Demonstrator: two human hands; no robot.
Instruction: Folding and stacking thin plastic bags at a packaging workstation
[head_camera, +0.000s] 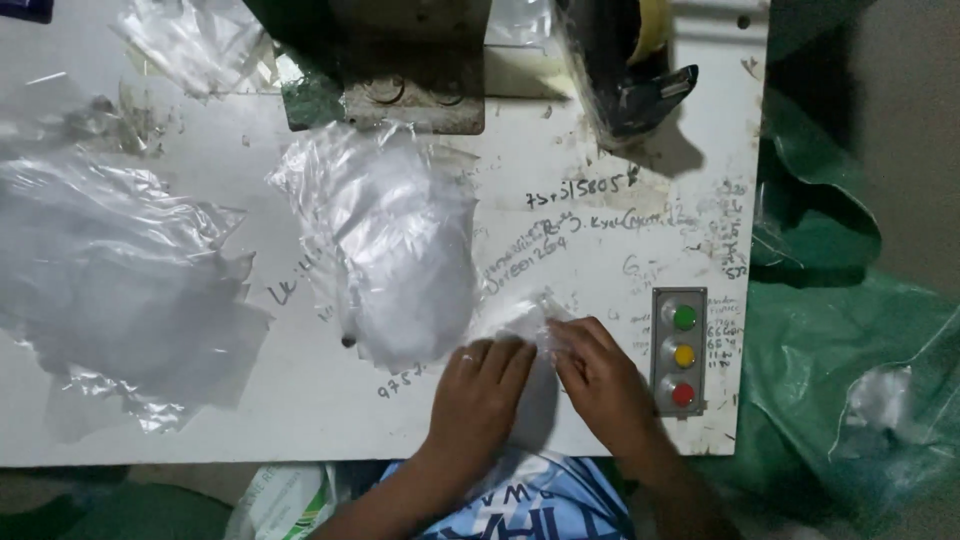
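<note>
Both hands lie near flat, fingers together, on the white table (300, 400): the left hand (480, 385) and right hand (600, 375) press a small clear bag (525, 320), perhaps pinching its edge. Beyond the left fingertips lies a larger plastic bag (385, 240); a three-button panel (680, 350) sits right

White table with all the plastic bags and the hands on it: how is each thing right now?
Left hand: flat, pressing a small clear plastic bag.
Right hand: pinching that bag's edge.
Large clear plastic bag with white filling: lying crumpled on the white table.
Pile of empty clear bags: loose, wrinkled.
Grey box with green, yellow and red buttons: none being pressed.
</note>
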